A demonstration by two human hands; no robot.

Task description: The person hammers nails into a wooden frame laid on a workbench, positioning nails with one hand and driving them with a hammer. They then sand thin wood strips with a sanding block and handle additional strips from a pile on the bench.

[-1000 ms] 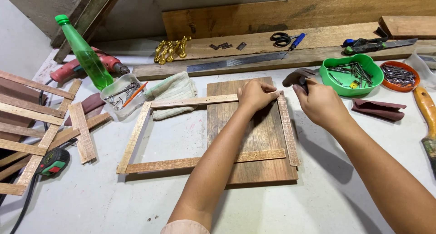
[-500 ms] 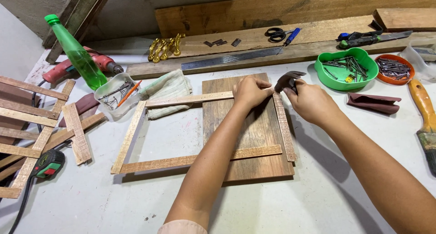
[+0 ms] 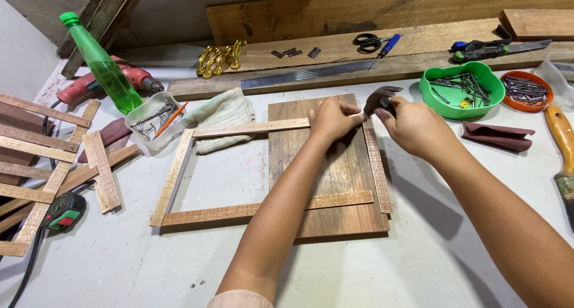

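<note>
**Hands at the corner of a thin wooden frame**

The wooden frame (image 3: 263,164) lies flat on a dark board (image 3: 335,176) on the table (image 3: 179,266). Its strips look light, stiff and easy to snap, so hold it near a corner. The left hand (image 3: 332,118) pinches the top right corner. The right hand (image 3: 418,127) is wrapped around a hammer (image 3: 381,98), just beside that corner. Farther back sits a green bowl of nails (image 3: 460,90).

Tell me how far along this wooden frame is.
Four strips of the wooden frame already lie in a rectangle, partly on a dark board. The left hand pinches the top right corner while the right hand holds a hammer there. Whether other corners are nailed isn't visible.
</note>
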